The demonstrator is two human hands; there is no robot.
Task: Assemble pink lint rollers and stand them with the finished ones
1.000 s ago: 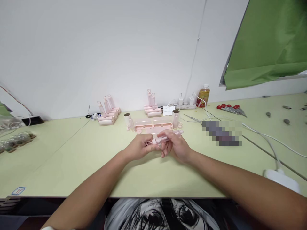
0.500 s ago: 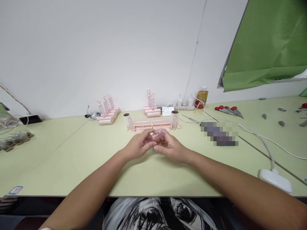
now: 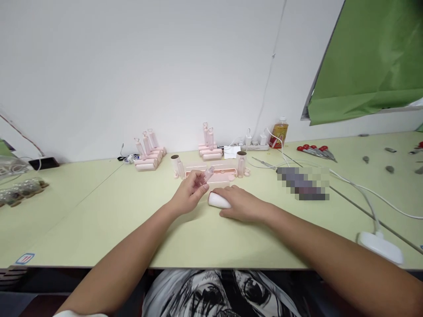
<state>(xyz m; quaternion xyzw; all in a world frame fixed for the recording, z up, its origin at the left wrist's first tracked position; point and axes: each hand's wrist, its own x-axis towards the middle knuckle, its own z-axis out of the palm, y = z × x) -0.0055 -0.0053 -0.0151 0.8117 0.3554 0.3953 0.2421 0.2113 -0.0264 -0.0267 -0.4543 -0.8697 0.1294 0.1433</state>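
My left hand [image 3: 191,191] is closed around a clear pink plastic handle [image 3: 208,174], which tilts up to the right above the table. My right hand [image 3: 243,203] is wrapped over a white roll [image 3: 218,200] that lies on its side at the tabletop; the fingers cover its right end. Just behind the hands is a pink lint-roller case [image 3: 222,176], open and partly hidden by my left hand. Upright at its right stands a roll with a brown cardboard core [image 3: 241,164], with small pink rings [image 3: 246,172] beside it. Another such roll [image 3: 175,164] stands at the left, near a clear pink handle [image 3: 180,169].
Pink lint rollers stand in groups by the wall, at the left [image 3: 147,164] and centre [image 3: 211,154]. A power strip [image 3: 259,147], a drink bottle [image 3: 278,133], red-handled tools [image 3: 317,152] and white cables are at the right. A white charger [image 3: 380,247] lies near the front edge.
Both hands were together at the clear pink handle. Now my left hand alone holds it, and my right hand has moved slightly right, onto a white roll.
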